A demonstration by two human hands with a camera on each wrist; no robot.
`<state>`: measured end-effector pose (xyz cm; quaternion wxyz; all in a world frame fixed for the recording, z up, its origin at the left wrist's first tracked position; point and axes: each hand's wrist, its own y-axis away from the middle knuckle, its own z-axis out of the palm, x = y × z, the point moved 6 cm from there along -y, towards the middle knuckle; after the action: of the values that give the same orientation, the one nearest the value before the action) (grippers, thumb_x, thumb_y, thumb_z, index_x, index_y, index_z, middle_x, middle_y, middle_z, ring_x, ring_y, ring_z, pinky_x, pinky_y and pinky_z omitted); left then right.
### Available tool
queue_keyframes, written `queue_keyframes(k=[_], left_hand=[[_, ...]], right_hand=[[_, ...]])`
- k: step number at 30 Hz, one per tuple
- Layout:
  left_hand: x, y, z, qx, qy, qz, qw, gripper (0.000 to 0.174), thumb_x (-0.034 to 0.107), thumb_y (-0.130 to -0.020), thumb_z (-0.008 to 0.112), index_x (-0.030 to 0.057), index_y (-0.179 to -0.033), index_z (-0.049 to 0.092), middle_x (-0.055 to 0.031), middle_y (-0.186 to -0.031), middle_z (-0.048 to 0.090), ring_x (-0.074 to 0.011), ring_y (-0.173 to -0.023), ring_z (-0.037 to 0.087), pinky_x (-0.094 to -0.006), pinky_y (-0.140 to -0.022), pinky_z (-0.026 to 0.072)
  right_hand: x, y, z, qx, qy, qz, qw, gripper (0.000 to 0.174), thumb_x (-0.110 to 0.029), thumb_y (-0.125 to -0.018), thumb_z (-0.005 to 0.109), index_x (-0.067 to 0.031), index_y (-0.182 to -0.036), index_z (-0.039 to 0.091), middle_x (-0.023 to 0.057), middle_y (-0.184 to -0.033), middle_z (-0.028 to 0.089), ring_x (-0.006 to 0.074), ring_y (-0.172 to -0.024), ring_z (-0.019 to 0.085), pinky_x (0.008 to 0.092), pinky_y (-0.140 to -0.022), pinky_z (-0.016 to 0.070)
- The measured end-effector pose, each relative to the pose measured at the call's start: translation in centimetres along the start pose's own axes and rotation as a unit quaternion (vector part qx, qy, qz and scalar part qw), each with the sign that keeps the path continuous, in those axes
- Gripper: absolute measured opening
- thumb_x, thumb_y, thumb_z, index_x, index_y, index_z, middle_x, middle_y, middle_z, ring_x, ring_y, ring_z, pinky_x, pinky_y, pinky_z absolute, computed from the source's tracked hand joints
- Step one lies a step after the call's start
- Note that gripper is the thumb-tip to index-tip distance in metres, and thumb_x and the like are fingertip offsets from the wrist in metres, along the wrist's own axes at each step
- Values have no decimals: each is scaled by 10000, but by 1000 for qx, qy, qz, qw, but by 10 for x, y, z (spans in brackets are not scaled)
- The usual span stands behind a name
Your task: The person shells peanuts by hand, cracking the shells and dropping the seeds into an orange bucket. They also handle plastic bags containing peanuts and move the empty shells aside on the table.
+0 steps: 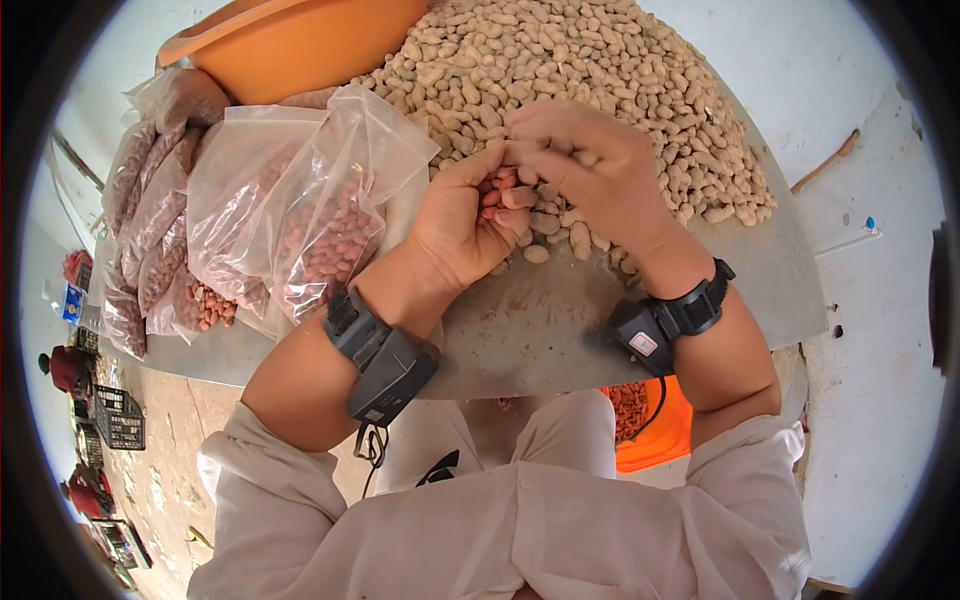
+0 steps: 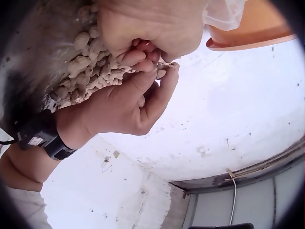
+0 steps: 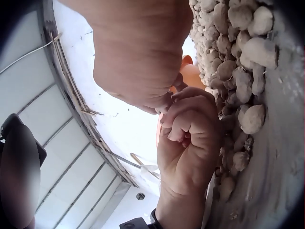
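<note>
Taking the meeting hands as the middle of the dial, with twelve straight ahead of the person, I can see the left hand (image 1: 455, 232) turned palm up, its fingers curled round a small clutch of red kernels (image 1: 493, 190), which sit in the hollow of the palm under the thumb side. The right hand (image 1: 612, 178) comes in from about two o'clock, bent over the left so that the fingertips meet; from the left wrist's side, its thumb and forefinger pinch a pale pod (image 2: 161, 74) right beside those kernels. Whether that pod is whole or split I cannot tell. A great heap of unshelled peanuts (image 1: 560, 60) spreads from twelve round to three, its near edge running just below the hands, with a few pods lying loose there. At ten o'clock an orange basin (image 1: 300, 50) stands against the heap. Clear plastic bags (image 1: 335, 235) with red kernels inside lie at nine, close to the left forearm, and slimmer filled bags (image 1: 150, 225) are piled farther out on that same side. The grey metal tabletop (image 1: 540, 340) shows at six, under the wrists. Lower down at five, beyond the table's edge, is an orange tub (image 1: 665, 440) with reddish-brown contents, and a black crate (image 1: 120, 417) stands on the floor at eight.
</note>
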<state>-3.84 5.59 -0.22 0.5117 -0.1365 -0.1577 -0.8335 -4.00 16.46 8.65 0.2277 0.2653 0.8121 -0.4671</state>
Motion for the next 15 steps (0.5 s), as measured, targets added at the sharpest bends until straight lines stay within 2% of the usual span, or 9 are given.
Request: queue_keyframes(k=[1, 2, 3, 4, 7, 10, 11, 13, 15], left_hand=[[1, 1, 4, -7, -5, 0, 1000, 193, 185, -934, 465, 12, -867, 517, -36, -696, 497, -82, -548, 452, -156, -412, 341], [1, 2, 6, -13, -10, -1, 1000, 184, 179, -933, 469, 9, -884, 524, -34, -693, 493, -80, -544, 446, -156, -413, 338], [2, 2, 6, -14, -10, 6, 1000, 179, 178, -933, 471, 10, -903, 527, -29, -689, 487, -76, -538, 434, -156, -413, 332], [3, 1, 5, -14, -10, 12, 1000, 176, 177, -934, 474, 11, -921, 530, -24, -685, 481, -72, -531, 422, -157, -413, 325], [8, 1, 5, -18, -17, 28, 999, 173, 187, -937, 477, 23, -946, 530, -10, -679, 469, -62, -515, 389, -164, -410, 304], [13, 2, 5, -7, -23, 49, 998, 190, 220, -941, 480, 37, -954, 528, 4, -676, 455, -57, -507, 367, -171, -409, 289], [15, 2, 4, -1, -24, 58, 998, 199, 234, -942, 481, 42, -956, 527, 8, -674, 449, -56, -505, 361, -173, -410, 285], [18, 2, 4, -42, -15, 54, 998, 201, 240, -941, 488, 42, -958, 526, 10, -682, 429, -52, -514, 355, -171, -409, 277], [19, 2, 6, -60, -6, 56, 997, 204, 244, -941, 492, 43, -948, 525, 15, -676, 414, -50, -517, 351, -171, -409, 273]], right_hand=[[8, 3, -1, -3, -71, 110, 991, 96, -59, -817, 589, -47, -897, 642, 79, -926, 651, 163, -750, 604, 249, -630, 497], [18, 2, -4, 40, -228, 131, 964, 92, -72, -826, 590, -52, -902, 639, 73, -907, 644, 148, -723, 584, 240, -609, 484], [32, -1, -6, 83, -378, 148, 910, 90, -85, -835, 590, -57, -906, 637, 66, -888, 637, 134, -696, 564, 230, -589, 470], [43, -1, -7, 123, -517, 161, 831, 88, -99, -843, 591, -62, -910, 634, 59, -869, 630, 119, -670, 543, 221, -568, 457], [55, 3, -4, 123, -661, 219, 707, 109, -120, -854, 582, -45, -923, 621, 53, -804, 603, 112, -614, 499, 221, -549, 428], [67, 4, -2, 112, -646, 251, 712, 124, -126, -851, 578, -24, -908, 620, 42, -771, 584, 115, -621, 501, 240, -560, 419], [66, 2, -7, 96, -587, 243, 766, 135, -138, -849, 582, -22, -904, 624, 39, -763, 580, 113, -613, 498, 238, -555, 410], [60, -2, -18, 61, -455, 225, 859, 158, -161, -845, 590, -19, -898, 633, 34, -749, 572, 111, -598, 491, 236, -543, 391], [60, -4, -28, 38, -387, 210, 897, 168, -178, -834, 601, -20, -860, 653, 19, -711, 564, 100, -584, 487, 225, -521, 363]])
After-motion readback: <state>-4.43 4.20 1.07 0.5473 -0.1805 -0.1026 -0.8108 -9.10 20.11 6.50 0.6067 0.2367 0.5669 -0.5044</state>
